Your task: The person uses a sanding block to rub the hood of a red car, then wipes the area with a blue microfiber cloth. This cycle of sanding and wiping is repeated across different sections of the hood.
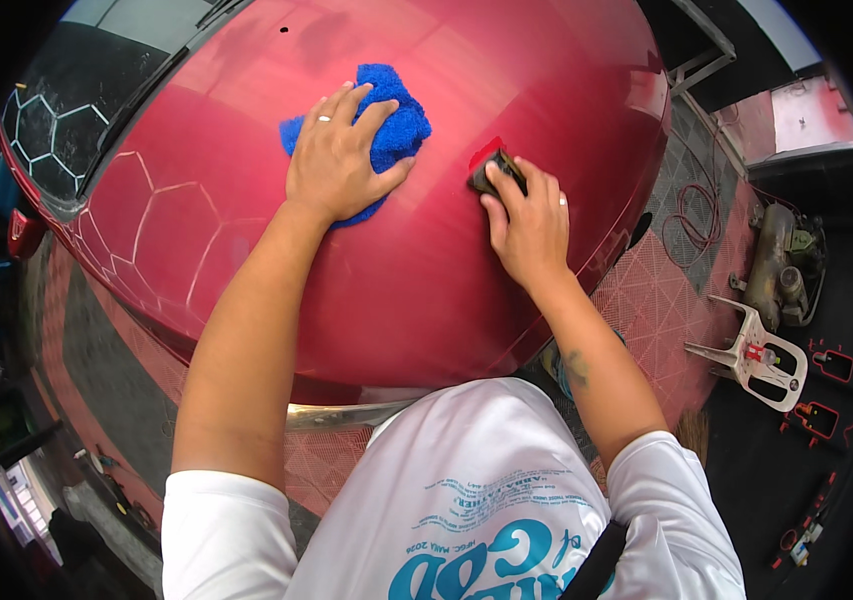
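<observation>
The red car hood (416, 290) fills the middle of the view, and both my hands rest on it. Under my left hand (341, 165) lies a bunched blue microfiber cloth (401, 125). The fingers are spread over the cloth and press it against the paint, with the thumb along its near side. To the right, my right hand (531, 215) grips a small dark applicator block (494, 174) between thumb and fingers, low against the hood. A bright red patch (484, 150) shows at the block's far edge; I cannot tell whether it is part of the block.
Pale hexagon lines (151, 190) mark the hood's left side, near the windshield (56, 130). Right of the car are a coiled hose (691, 215), a compressor-like tank (774, 265) and a white plastic chair (761, 350) on red and grey floor tiles (646, 310).
</observation>
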